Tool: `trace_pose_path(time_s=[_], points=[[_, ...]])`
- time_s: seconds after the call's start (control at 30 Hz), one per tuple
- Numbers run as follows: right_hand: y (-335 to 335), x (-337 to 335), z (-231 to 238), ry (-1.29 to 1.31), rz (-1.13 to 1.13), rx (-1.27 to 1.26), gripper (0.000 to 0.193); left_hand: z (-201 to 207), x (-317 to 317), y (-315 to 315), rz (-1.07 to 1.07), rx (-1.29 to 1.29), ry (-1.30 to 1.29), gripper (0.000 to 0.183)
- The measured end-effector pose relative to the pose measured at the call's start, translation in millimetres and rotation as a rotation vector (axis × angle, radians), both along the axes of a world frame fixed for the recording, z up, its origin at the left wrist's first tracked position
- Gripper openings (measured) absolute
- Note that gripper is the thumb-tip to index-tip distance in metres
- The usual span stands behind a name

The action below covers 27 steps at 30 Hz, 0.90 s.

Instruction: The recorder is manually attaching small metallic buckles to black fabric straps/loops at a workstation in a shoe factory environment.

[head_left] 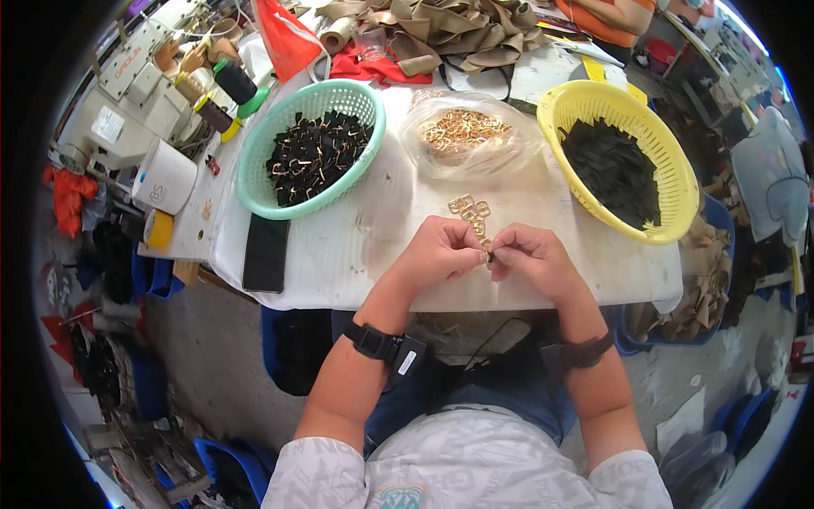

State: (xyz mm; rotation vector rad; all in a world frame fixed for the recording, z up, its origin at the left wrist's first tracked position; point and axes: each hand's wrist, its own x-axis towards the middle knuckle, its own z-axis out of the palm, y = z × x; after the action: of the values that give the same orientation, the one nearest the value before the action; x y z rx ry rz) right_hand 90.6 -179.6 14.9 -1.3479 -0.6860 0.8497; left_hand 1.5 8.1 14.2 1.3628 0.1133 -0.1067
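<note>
My left hand [445,251] and my right hand [536,260] meet fingertip to fingertip over the table's near edge, both closed in a pinch. A small black fabric strip [492,257] shows at the right fingertips. What the left fingers grip is mostly hidden. Just beyond my fingers lie several loose gold metal buckles [471,212], the nearest close to the fingertips. Farther back, a clear plastic bag [517,157] holds many more gold buckles [465,131]. The yellow basket [682,191] at right contains black fabric strips [615,165]; the green basket [254,182] at left contains black pieces with gold buckles [318,157].
A black phone [265,254] lies at the table's left edge. Thread cones [233,82] and a sewing machine [119,114] stand beyond it. Brown material pieces [475,34] are heaped at the back, near another person's arm [615,15]. A blue bin [721,220] stands at right.
</note>
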Motion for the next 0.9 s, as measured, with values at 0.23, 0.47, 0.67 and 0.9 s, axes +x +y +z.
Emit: trace_pose_path(time_s=[0.23,0.47,0.67,0.9], points=[[-3.6,7.6,-2.0,-0.011,0.086,-0.037,0.011,4.2,4.9,-1.5,-0.056,0.04,0.019,0.005],[-1.0,8.0,-0.9,0.043,0.09,-0.019,0.012,0.5,6.8,0.6,-0.068,0.014,0.026,0.005],[-1.5,14.0,-4.7,0.086,0.114,-0.031,0.013,0.8,9.8,1.4,-0.122,0.042,0.03,0.006],[-2.1,11.8,-2.2,0.086,0.135,-0.031,0.014,1.1,9.4,1.2,-0.079,-0.021,0.073,0.007]])
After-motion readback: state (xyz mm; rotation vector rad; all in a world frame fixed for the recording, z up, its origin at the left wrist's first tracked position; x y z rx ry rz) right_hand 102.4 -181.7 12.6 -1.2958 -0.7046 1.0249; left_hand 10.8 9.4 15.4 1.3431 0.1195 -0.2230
